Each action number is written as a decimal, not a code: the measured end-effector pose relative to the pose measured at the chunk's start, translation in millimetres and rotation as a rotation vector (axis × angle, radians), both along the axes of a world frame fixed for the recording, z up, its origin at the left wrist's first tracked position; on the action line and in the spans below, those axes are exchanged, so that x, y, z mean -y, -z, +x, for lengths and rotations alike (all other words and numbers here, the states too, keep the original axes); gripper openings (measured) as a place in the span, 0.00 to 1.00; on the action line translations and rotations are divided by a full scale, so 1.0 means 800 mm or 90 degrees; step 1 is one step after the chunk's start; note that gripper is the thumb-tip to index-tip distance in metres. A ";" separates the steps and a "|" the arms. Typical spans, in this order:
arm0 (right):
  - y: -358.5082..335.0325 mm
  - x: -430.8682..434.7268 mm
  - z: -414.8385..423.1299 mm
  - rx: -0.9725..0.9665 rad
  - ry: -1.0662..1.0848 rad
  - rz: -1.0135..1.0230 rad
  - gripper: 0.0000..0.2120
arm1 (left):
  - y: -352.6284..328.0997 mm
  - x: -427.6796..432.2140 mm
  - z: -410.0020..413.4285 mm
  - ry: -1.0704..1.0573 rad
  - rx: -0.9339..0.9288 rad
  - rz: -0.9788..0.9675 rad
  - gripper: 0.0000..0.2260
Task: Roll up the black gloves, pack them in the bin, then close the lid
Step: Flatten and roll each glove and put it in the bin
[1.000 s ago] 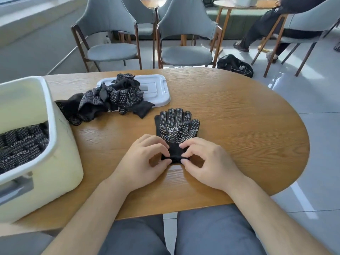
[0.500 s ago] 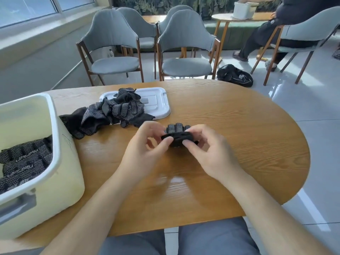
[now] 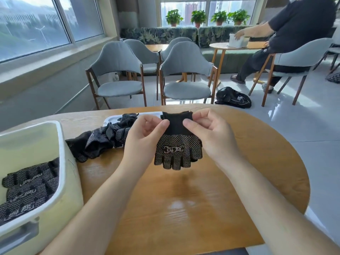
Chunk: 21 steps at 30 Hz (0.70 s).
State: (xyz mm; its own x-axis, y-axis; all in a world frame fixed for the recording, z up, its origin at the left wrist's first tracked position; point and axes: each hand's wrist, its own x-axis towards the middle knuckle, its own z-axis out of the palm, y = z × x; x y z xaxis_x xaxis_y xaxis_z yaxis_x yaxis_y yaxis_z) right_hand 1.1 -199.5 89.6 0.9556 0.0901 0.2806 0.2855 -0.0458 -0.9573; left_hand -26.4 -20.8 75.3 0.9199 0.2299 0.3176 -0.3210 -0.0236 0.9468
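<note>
A black glove with white dots hangs in the air above the wooden table, cuff up and fingers down. My left hand pinches the cuff's left side and my right hand pinches its right side. A loose heap of black gloves lies on the table to the left, partly on the white lid. The pale yellow bin stands at the left edge with several gloves packed inside.
Grey chairs stand beyond the table's far edge. A black bag lies on the floor. A seated person in dark clothes works at another round table at the back right.
The glove lay flat on the table with both hands at its cuff; both hands then lifted it, and it now hangs by the cuff. The camera has tilted up.
</note>
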 end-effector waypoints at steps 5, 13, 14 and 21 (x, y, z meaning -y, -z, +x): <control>0.004 0.003 0.002 -0.027 -0.022 0.042 0.05 | -0.007 0.002 0.003 0.013 -0.034 -0.059 0.08; -0.003 0.008 -0.001 -0.025 -0.049 0.057 0.04 | -0.013 0.004 0.000 0.023 -0.056 -0.080 0.08; -0.005 0.009 -0.003 -0.026 -0.056 0.056 0.05 | -0.015 0.003 -0.001 0.018 -0.060 -0.074 0.08; -0.010 0.013 -0.009 -0.010 -0.055 0.054 0.05 | -0.023 0.006 -0.006 0.016 -0.037 -0.035 0.06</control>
